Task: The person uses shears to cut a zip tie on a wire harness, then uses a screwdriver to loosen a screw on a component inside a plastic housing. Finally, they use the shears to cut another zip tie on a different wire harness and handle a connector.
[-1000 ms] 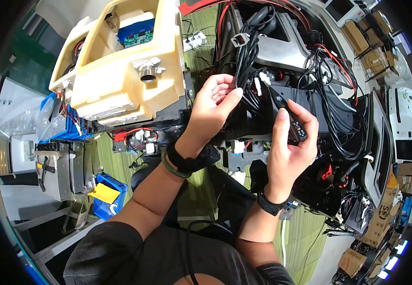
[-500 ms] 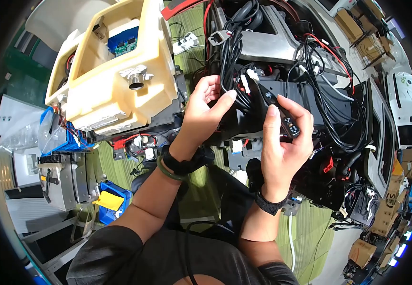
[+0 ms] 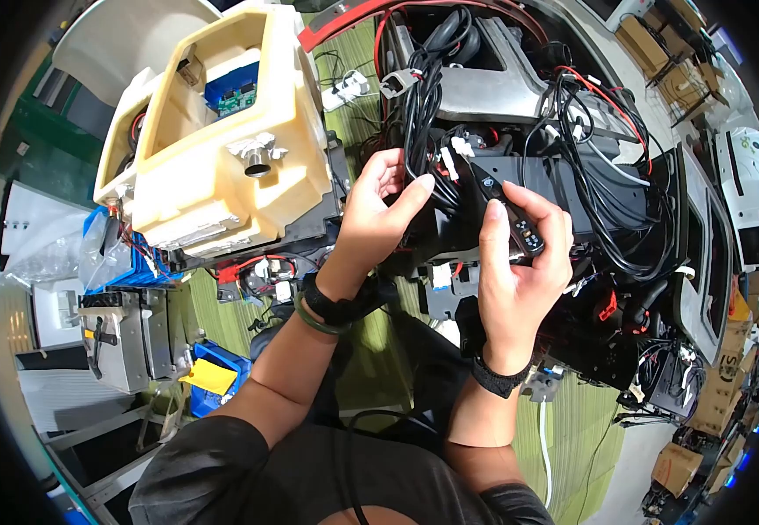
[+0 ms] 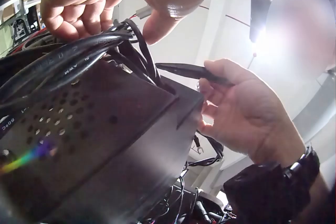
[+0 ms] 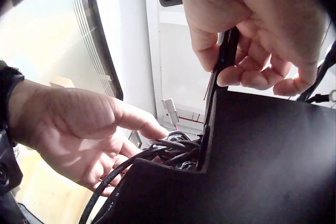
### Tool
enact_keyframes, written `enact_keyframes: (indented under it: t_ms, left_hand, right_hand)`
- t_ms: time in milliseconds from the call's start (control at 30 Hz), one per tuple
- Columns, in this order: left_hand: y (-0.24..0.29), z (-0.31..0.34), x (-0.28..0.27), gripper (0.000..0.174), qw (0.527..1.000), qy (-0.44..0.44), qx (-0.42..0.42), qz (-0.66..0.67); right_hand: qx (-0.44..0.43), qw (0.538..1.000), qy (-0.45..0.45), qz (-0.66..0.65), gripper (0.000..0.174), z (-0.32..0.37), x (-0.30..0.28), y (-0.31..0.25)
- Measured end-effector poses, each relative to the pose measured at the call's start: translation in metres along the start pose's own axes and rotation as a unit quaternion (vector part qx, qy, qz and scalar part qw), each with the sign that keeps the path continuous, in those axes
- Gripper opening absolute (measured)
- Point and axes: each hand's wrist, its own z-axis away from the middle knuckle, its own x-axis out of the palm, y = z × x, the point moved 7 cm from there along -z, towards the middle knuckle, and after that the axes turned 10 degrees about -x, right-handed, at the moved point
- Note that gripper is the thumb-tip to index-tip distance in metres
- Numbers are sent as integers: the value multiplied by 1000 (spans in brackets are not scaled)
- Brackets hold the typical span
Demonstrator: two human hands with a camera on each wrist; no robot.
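In the head view my left hand [image 3: 377, 214] curls its fingers and thumb about a bundle of black cables [image 3: 420, 122]. The left wrist view shows these cables [image 4: 63, 56] running over a black metal box [image 4: 131, 124] with round vent holes. My right hand [image 3: 524, 280] grips a slim black pen-shaped tester [image 3: 506, 210] with small buttons, thumb along one side and fingers along the other. The tester's narrow end points toward the cables and a white connector [image 3: 449, 164]. In the right wrist view the right fingers lie just above the box's edge.
Left of the hands stands a large cream-coloured housing [image 3: 230, 188] with a metal tube and a green circuit board inside. More looped black cables [image 3: 602, 219] hang at the right. A blue bin [image 3: 222, 394] sits on the green floor at lower left.
The head view has shifted, so the scene sits a little differently in it. Both hands keep their hold on the cables and the tester, with little movement relative to them.
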Motion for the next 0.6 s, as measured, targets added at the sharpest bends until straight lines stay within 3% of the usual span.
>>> enact_keyframes:
  t_ms: [200,600]
  left_hand:
    - [2,1,0,29,999,7,10,-38]
    - [5,1,2,29,999,7,11,-46]
  right_hand:
    - [5,999,-42,17,18,-4,-2,-5]
    - [-8,1000,-16,3,19,-2,0,-1]
